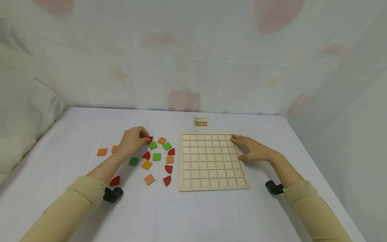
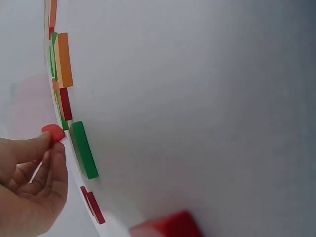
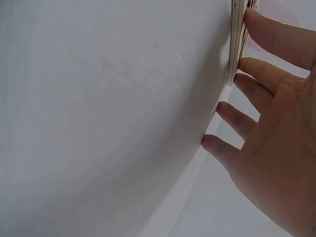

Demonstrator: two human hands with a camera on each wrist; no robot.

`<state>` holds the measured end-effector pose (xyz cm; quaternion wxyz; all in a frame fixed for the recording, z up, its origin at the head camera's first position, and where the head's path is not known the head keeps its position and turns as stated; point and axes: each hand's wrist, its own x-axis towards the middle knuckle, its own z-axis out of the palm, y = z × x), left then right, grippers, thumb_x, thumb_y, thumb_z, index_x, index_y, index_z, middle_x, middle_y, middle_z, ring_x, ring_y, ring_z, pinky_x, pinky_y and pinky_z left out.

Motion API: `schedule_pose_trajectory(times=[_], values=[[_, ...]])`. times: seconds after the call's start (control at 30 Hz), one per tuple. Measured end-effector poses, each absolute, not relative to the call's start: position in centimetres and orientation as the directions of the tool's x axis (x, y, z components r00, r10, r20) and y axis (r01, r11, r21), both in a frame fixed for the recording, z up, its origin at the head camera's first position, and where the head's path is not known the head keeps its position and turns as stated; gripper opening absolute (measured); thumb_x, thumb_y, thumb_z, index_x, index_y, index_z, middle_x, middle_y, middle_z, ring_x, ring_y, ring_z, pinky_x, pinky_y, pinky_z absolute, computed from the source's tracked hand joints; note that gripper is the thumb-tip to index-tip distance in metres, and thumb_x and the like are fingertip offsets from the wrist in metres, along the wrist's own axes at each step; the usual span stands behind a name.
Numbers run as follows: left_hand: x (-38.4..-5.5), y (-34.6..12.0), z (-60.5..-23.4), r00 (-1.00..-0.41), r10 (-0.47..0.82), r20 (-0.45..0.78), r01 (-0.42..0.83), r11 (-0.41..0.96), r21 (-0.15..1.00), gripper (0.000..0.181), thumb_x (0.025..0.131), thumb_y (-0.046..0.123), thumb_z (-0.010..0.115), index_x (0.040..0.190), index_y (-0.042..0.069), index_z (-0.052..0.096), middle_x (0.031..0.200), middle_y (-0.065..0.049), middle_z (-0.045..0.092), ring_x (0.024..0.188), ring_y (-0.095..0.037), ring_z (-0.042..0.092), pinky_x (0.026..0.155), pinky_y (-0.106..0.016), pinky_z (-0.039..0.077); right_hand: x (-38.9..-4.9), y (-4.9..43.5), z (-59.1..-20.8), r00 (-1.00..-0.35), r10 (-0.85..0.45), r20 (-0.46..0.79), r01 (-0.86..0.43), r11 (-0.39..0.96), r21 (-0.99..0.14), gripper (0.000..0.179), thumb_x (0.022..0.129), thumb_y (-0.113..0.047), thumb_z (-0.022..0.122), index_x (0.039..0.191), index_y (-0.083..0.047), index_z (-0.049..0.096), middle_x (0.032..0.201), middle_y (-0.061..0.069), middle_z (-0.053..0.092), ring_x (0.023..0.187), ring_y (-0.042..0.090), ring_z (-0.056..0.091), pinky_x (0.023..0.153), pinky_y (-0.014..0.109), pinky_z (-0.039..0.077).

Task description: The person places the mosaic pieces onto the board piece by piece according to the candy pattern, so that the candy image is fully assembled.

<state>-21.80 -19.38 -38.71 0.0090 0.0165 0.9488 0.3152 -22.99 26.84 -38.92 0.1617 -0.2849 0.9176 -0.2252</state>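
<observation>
Between thumb and fingertips, my left hand [image 1: 134, 139] pinches a red quarter-round tile [image 1: 149, 139], just above a light green square tile [image 1: 153, 145]. The left wrist view shows the same red tile [image 2: 53, 132] at the fingertips, with a dark green tile [image 2: 84, 150] beyond the hand. My right hand [image 1: 253, 148] rests at the right edge of the wooden grid board [image 1: 211, 158], its fingers spread. In the right wrist view the thumb and some fingertips of the right hand [image 3: 276, 108] touch the edge of the board [image 3: 237, 44].
Orange, green and red tiles lie scattered left of the board, among them an orange square [image 1: 149, 179] and a red quarter-round [image 1: 115, 180]. Behind the board is a small pattern card [image 1: 201, 124]. White cloth covers the table [image 1: 145, 215]; curtains hang behind and beside it.
</observation>
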Motion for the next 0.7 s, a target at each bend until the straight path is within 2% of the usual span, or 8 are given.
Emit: schedule_pose_trajectory(times=[0.2,0.47,0.7], values=[[-22.0,-18.5,-38.2,-0.996,0.079,-0.038,0.038,0.776,0.629,0.028,0.097,0.012,0.057,0.124,0.008,0.063,0.111,-0.02,0.066,0.096,-0.031,0.061,0.076,-0.03,0.051,-23.0,26.8,-38.9,-0.784,-0.598,-0.165,-0.457,0.736,-0.5,0.082,0.082,-0.023,0.066,0.152,0.001,0.031,0.164,0.018,0.022,0.151,0.046,0.016,0.118,0.068,0.015],[-21.9,-15.9,-37.8,-0.991,0.118,-0.056,0.046,0.715,0.697,0.027,0.097,0.014,0.055,0.122,0.01,0.064,0.108,-0.017,0.066,0.093,-0.028,0.062,0.069,-0.023,0.049,-23.1,26.8,-39.0,-0.784,-0.599,-0.162,-0.45,0.729,-0.515,0.082,0.082,-0.022,0.066,0.152,0.0,0.031,0.164,0.017,0.022,0.152,0.046,0.016,0.119,0.068,0.014],[-21.8,-13.6,-38.0,-0.985,0.154,-0.082,0.043,0.672,0.739,0.025,0.095,0.018,0.061,0.118,0.009,0.065,0.103,-0.014,0.069,0.083,-0.02,0.067,0.072,-0.024,0.049,-23.1,26.9,-39.1,-0.787,-0.594,-0.168,-0.443,0.733,-0.517,0.083,0.083,-0.026,0.067,0.153,-0.001,0.031,0.164,0.017,0.021,0.152,0.047,0.015,0.118,0.069,0.013]])
